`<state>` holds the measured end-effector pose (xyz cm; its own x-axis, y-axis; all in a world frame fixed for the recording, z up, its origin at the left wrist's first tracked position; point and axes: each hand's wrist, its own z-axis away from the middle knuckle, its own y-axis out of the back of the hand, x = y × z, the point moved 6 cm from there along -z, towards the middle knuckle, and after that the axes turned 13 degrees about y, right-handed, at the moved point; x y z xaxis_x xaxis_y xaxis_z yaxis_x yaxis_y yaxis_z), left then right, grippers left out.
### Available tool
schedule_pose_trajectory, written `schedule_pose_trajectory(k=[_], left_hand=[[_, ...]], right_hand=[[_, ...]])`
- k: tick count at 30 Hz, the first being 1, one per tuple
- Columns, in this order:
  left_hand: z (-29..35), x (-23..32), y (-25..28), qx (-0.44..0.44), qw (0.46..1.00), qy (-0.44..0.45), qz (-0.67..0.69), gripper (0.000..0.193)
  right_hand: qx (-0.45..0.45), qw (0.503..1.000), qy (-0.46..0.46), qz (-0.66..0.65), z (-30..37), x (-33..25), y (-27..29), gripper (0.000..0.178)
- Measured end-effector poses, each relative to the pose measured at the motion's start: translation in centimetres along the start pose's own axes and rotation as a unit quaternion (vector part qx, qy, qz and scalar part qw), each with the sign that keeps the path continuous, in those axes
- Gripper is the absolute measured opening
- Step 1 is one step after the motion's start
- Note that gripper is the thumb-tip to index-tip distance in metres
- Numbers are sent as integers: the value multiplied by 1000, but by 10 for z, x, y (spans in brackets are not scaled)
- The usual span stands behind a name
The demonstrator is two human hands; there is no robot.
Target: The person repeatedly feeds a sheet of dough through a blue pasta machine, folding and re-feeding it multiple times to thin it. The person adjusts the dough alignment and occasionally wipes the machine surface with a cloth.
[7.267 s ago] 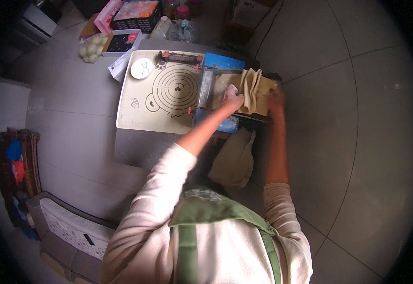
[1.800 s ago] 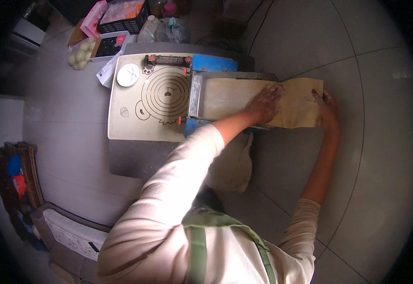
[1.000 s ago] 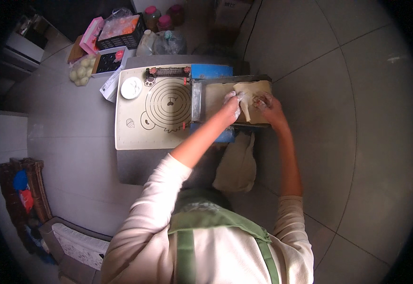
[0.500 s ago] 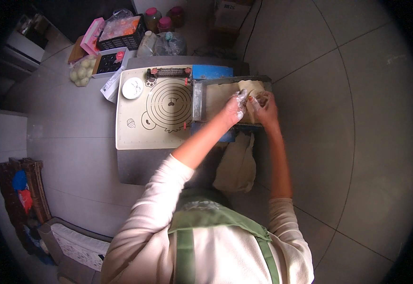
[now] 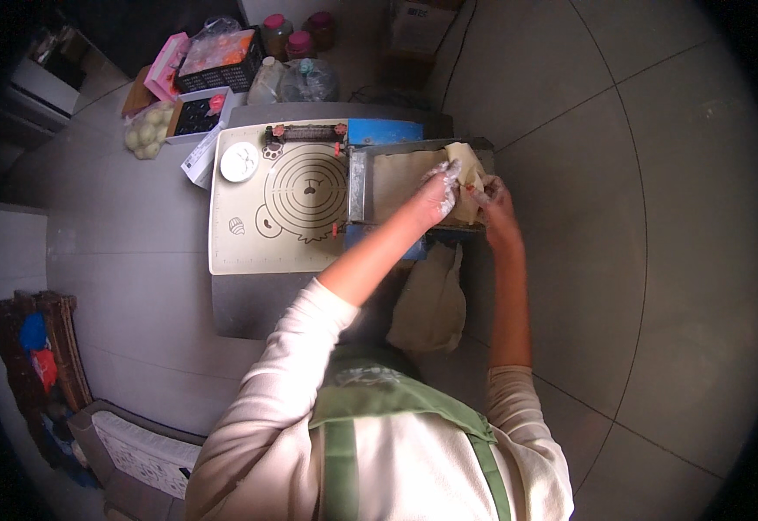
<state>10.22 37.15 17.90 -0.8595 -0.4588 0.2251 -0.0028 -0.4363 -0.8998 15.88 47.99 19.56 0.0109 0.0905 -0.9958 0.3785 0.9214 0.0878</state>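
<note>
A pale dough sheet (image 5: 400, 181) lies along the tray of a dough-rolling machine (image 5: 358, 187) with blue sides. At its right end the dough is lifted and bunched into a fold. My left hand (image 5: 439, 193), whitened with flour, pinches the fold from the left. From the right, my right hand (image 5: 498, 209) grips the same fold, its fingers curled in and close to the left fingertips. Part of the fold is hidden behind my fingers. A second dough sheet (image 5: 431, 300) hangs down below the machine's near side.
Left of the machine lies a cream kneading mat (image 5: 248, 247) with a white bowl (image 5: 240, 161) on it. Beyond the table stand a black crate (image 5: 220, 75), several pink-lidded jars (image 5: 276, 33), a white box (image 5: 199, 115) and a bag of round pale produce (image 5: 147, 130).
The dough's right end is raised and bunched more tightly between my hands. My right hand has shifted slightly toward me. The whole view has drifted a little.
</note>
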Motion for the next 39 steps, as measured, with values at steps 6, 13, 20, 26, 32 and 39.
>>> schedule_pose_trajectory(k=[6,13,20,26,32,39], left_hand=[[-11,-1,-6,-1,998,-4,-67,16],[-24,3,-9,28,976,-50,-208,20],[-31,28,94,118,608,-252,-744,52],[-17,16,76,69,381,-259,-885,64],[-43,-10,34,19,368,-301,-879,63],[-54,-43,-13,-6,415,-333,-847,60]], right_hand=[[-23,990,-48,129,-24,-22,5,21],[94,983,68,143,-54,-16,77,30],[142,943,71,293,-54,-71,97,33],[94,870,136,463,-58,-39,124,27],[93,882,147,438,-66,10,155,28],[110,937,4,333,-68,25,147,36]])
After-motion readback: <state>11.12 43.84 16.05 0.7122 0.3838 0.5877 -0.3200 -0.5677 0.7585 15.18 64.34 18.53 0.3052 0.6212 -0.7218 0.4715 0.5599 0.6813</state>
